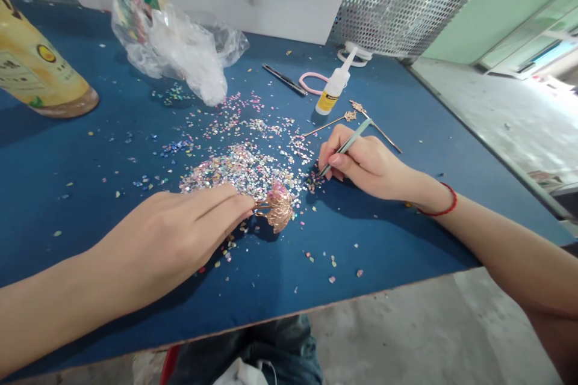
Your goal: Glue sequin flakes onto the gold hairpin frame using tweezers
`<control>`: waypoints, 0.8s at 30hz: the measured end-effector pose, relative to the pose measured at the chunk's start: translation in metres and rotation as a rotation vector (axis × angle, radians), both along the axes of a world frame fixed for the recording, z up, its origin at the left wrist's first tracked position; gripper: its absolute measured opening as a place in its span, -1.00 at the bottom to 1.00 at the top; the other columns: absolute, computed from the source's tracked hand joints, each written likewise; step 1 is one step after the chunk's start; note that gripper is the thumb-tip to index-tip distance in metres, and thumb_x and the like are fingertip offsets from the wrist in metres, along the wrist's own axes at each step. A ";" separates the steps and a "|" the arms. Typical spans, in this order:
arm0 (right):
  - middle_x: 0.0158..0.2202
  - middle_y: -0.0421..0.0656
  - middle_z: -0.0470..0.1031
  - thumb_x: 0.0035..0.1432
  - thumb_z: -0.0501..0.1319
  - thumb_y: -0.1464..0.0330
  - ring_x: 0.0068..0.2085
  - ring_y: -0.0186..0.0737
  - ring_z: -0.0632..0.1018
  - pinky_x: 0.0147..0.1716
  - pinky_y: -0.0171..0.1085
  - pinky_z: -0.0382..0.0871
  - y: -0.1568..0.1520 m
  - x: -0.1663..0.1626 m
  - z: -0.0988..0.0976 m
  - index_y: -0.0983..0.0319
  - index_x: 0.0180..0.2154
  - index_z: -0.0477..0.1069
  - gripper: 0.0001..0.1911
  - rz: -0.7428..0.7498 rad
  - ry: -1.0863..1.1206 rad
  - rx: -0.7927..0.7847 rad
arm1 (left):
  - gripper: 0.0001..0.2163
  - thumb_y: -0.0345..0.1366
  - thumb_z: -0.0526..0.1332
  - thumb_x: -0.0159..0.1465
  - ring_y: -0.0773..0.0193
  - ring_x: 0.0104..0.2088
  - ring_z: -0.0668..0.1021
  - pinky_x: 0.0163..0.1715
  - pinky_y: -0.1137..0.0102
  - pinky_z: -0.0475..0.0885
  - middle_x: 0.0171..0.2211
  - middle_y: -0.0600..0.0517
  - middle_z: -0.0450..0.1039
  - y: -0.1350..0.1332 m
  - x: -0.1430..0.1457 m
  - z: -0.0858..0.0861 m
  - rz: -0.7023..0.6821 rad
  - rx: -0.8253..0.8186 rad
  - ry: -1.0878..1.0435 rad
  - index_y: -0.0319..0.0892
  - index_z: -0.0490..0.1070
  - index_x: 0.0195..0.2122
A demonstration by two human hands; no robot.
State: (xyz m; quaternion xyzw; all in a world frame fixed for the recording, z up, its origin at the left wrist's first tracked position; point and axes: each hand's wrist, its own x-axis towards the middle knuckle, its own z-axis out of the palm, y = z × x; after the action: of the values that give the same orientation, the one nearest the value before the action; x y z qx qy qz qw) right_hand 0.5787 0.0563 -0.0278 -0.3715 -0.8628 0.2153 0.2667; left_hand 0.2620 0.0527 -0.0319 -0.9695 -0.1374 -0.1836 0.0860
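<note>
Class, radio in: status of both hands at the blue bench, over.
Left hand touching gold wire ornament. Right hand gripping pale green tool, tip in glitter flakes. Flakes scattered between hands.

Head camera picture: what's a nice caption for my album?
Left hand beside a gold wire ornament, right hand holding a slim pale green tool, amid glittery flakes on a blue table.

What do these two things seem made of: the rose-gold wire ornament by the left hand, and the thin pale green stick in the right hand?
The rose-gold wire ornament looks like thin plated metal: fine bent strands with a warm metallic shine. The thin pale green stick seems painted metal or plastic, I cannot tell which: smooth, softly shiny.
</note>
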 end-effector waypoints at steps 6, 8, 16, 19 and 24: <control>-0.51 -0.24 0.43 0.45 -0.06 0.19 -0.55 -0.50 0.42 -0.55 -0.44 0.32 -0.001 -0.001 -0.002 0.22 -0.29 0.20 -0.70 -0.036 0.027 -0.026 | -0.77 -0.49 -0.07 0.41 0.25 -0.44 0.55 -0.55 0.38 0.38 -0.29 -0.01 0.49 0.001 0.001 0.000 0.004 -0.004 -0.013 -0.22 0.27 0.00; -0.52 -0.25 0.43 0.45 -0.06 0.19 -0.56 -0.49 0.41 -0.56 -0.42 0.32 -0.002 -0.003 -0.002 0.21 -0.29 0.20 -0.71 -0.064 0.033 -0.028 | -0.77 -0.48 -0.07 0.41 0.25 -0.42 0.55 -0.54 0.38 0.38 -0.28 -0.01 0.49 0.000 0.001 0.000 0.009 -0.003 -0.013 -0.22 0.26 0.02; -0.58 -0.29 0.40 0.44 -0.04 0.23 -0.58 -0.46 0.40 -0.55 -0.37 0.29 -0.005 -0.012 -0.001 0.19 -0.34 0.21 -0.71 -0.179 0.033 0.020 | -0.78 -0.46 -0.07 0.42 0.26 -0.38 0.57 -0.51 0.39 0.38 -0.25 -0.02 0.50 0.000 0.001 -0.001 0.013 -0.026 -0.008 -0.21 0.28 0.00; -0.59 -0.31 0.39 0.43 -0.03 0.24 -0.59 -0.47 0.39 -0.55 -0.37 0.28 -0.005 -0.013 0.000 0.19 -0.34 0.20 -0.73 -0.204 0.028 0.018 | -0.79 -0.44 -0.07 0.43 0.26 -0.39 0.56 -0.51 0.39 0.37 -0.25 -0.01 0.50 0.000 0.001 -0.001 0.021 -0.027 -0.007 -0.21 0.28 -0.01; -0.58 -0.32 0.40 0.43 -0.02 0.23 -0.58 -0.49 0.40 -0.54 -0.39 0.27 -0.006 -0.013 -0.001 0.19 -0.34 0.19 -0.73 -0.215 0.017 0.003 | -0.80 -0.44 -0.06 0.43 0.27 -0.40 0.56 -0.51 0.38 0.36 -0.25 -0.01 0.50 -0.001 0.001 -0.001 0.037 -0.025 -0.013 -0.21 0.30 -0.03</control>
State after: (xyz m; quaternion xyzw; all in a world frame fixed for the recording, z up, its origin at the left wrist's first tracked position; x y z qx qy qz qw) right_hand 0.5654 0.0501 -0.0287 -0.4599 -0.8159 0.1873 0.2962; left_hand 0.2634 0.0517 -0.0328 -0.9666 -0.1583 -0.1864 0.0762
